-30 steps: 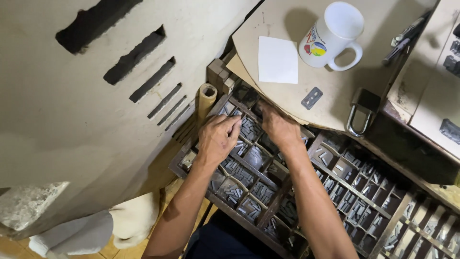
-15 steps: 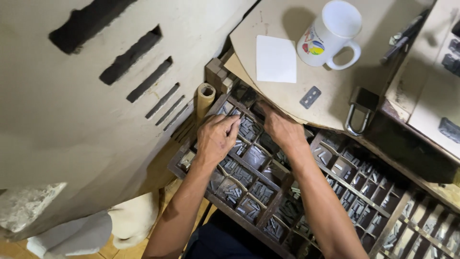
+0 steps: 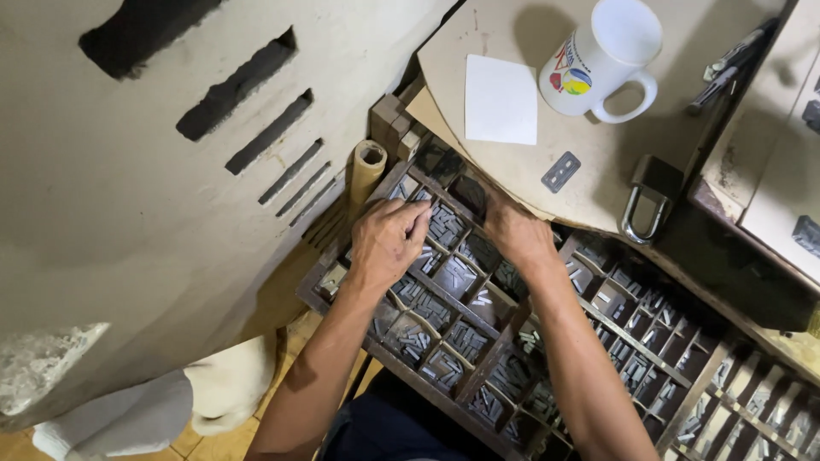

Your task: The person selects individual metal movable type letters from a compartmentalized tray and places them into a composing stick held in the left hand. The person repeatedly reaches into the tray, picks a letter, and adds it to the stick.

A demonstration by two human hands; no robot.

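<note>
Both hands work in a wooden type case (image 3: 478,376) gridded into small compartments of dull grey metal sorts. The left hand (image 3: 389,243) curls, fingertips pinching into a far compartment; the right hand (image 3: 512,235) beside it hides its fingers, grip unclear. Beyond the case sits a glossy white mug (image 3: 602,55).

Mug (image 3: 602,55), paper (image 3: 500,99), perhaps padlock (image 3: 647,198).

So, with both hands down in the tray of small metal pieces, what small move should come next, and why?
Probably the left hand should lift slightly and show its fingertips. Its fingers are curled into a compartment at the far left of the wooden tray, hiding whether any of the metal pieces is pinched. The right hand rests in the next compartments, near the board's edge.
</note>
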